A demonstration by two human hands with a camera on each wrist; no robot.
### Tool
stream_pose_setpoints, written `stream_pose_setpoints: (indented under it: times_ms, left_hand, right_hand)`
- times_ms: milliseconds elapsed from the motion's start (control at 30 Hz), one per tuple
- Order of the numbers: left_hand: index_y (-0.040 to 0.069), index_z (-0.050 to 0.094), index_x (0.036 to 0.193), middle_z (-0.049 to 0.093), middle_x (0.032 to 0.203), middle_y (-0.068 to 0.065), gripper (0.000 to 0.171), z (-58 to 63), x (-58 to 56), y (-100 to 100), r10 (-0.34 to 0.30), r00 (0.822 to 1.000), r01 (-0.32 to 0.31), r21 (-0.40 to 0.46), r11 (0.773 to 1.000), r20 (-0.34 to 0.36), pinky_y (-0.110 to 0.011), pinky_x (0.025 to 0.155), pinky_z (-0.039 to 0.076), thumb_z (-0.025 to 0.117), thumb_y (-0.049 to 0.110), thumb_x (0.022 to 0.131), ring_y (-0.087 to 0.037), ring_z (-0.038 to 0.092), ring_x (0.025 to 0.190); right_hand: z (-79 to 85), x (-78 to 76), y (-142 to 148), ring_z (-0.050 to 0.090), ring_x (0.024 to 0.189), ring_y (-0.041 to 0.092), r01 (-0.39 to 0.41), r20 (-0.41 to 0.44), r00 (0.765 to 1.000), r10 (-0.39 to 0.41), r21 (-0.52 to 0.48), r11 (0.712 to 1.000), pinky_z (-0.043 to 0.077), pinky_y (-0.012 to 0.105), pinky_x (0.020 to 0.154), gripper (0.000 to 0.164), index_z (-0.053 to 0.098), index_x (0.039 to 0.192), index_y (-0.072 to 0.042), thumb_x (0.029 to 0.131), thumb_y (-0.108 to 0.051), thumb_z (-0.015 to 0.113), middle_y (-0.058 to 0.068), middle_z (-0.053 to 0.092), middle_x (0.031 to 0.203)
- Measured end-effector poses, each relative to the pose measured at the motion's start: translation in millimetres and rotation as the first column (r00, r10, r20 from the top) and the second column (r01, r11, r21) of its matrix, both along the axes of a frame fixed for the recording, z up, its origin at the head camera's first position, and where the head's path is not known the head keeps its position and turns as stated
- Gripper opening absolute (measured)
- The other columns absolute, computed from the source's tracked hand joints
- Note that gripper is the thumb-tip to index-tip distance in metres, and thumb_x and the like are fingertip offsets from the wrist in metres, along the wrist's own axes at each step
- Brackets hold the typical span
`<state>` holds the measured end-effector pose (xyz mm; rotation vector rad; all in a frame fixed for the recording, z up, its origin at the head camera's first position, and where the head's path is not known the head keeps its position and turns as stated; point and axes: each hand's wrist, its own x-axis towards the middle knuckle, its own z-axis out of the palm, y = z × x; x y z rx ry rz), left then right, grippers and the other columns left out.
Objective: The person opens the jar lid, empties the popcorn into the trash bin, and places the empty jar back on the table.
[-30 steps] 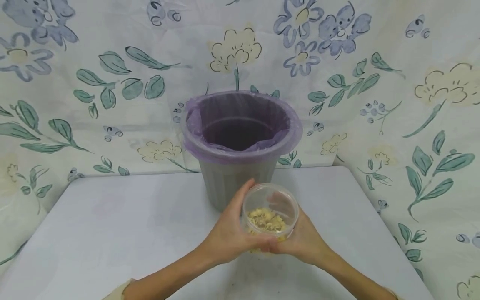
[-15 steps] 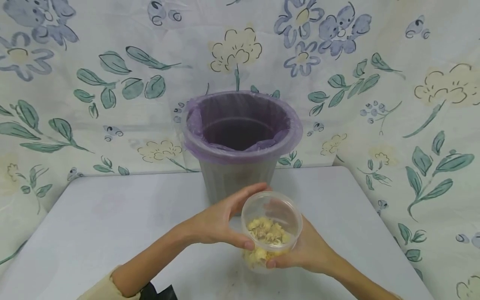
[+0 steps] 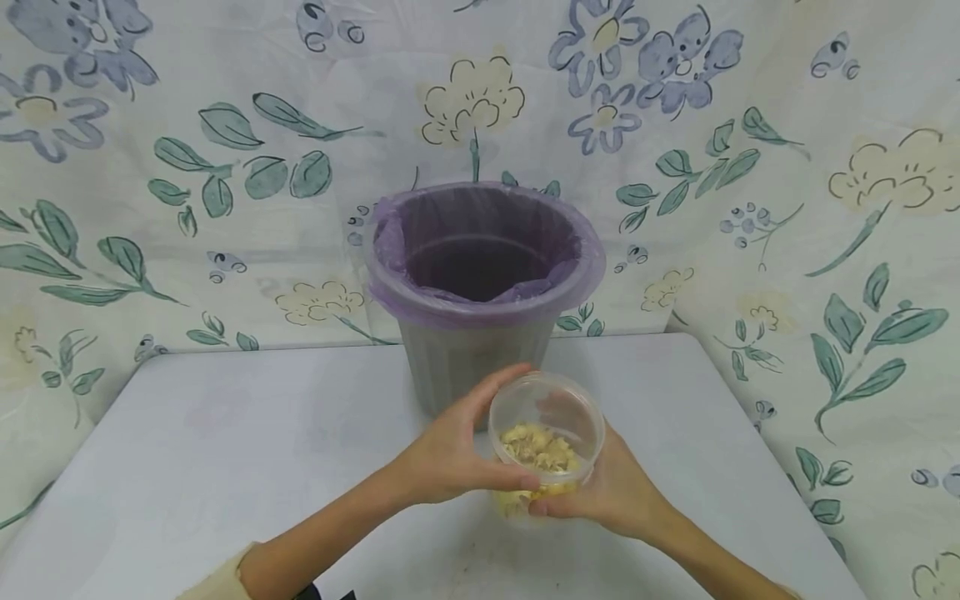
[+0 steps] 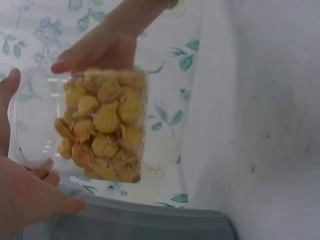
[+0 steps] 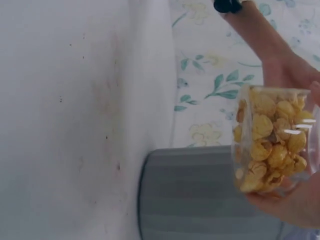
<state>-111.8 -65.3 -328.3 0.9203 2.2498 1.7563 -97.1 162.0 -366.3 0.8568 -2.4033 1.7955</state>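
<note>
A clear plastic tub (image 3: 557, 404), its mouth facing up and without a lid, is held above the table between both hands. Yellow popcorn (image 4: 105, 120) fills its lower part, seen through the wall in both wrist views. My left hand (image 3: 461, 458) grips the tub near the rim, thumb across the front and fingers behind. From the other side my right hand (image 3: 622, 492) holds the tub's body, its thumb lying in front, lower than the left thumb. Parts of the right fingers show blurred through the plastic.
Behind the tub stands a grey bin (image 3: 480, 358) with a purple liner (image 3: 480, 312) folded over its rim. Small dark specks (image 5: 106, 137) and faint smudges mark the white table (image 3: 247, 442). Floral cloth (image 3: 315, 250) hangs behind and at the sides.
The tub has dipped, then risen a little and shifted slightly right. My left thumb moved back from the tub's front, then across it again; the right hand keeps its hold.
</note>
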Motion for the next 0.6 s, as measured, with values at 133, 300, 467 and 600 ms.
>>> stream_pose_setpoints:
  times_ms: [133,300,467,600]
  left_hand:
    - [0.012,0.033,0.155,0.046,0.149,0.003,0.103,-2.9,10.1,10,0.148,0.989,-0.149,0.008,0.989,0.027,-0.052,0.112,0.027,0.092,0.02,0.07,-0.02,0.04,0.137]
    - [0.011,0.024,0.157,0.039,0.153,-0.001,0.11,-2.2,9.9,7,0.114,0.992,-0.116,0.025,0.993,0.054,-0.055,0.114,0.023,0.091,0.022,0.071,-0.023,0.035,0.14]
    - [0.008,0.019,0.158,0.028,0.16,-0.008,0.109,-0.8,-10.7,-11,-0.167,0.983,0.158,0.111,0.981,0.081,-0.058,0.114,0.02,0.088,0.032,0.077,-0.026,0.029,0.144]
    - [0.012,0.022,0.159,0.028,0.161,-0.008,0.108,0.5,-24.8,-20,-0.381,0.913,0.364,0.135,0.922,0.143,-0.052,0.112,0.029,0.086,0.04,0.077,-0.025,0.035,0.141]
  right_hand:
    - [-3.8,-2.9,-3,0.053,0.122,0.029,0.048,0.017,0.999,-0.048,-0.004,0.999,0.048,0.039,0.098,0.099,0.04,0.145,-0.009,0.062,-0.016,0.094,0.007,0.055,0.136]
    - [-4.3,-5.1,-4,0.051,0.126,0.031,0.016,0.032,0.999,-0.015,-0.023,1.0,0.047,0.041,0.1,0.097,0.038,0.147,-0.009,0.067,-0.015,0.092,0.008,0.051,0.141]
    - [-1.8,-4.3,-2,0.051,0.125,0.032,-0.051,0.055,0.997,0.054,-0.056,0.997,0.045,0.038,0.102,0.103,0.037,0.149,-0.012,0.063,-0.013,0.094,0.009,0.051,0.141]
    - [-3.4,-0.2,-2,0.052,0.122,0.03,-0.129,0.065,0.989,0.133,-0.059,0.99,0.045,0.038,0.102,0.105,0.038,0.149,-0.015,0.061,-0.009,0.095,0.009,0.053,0.138]
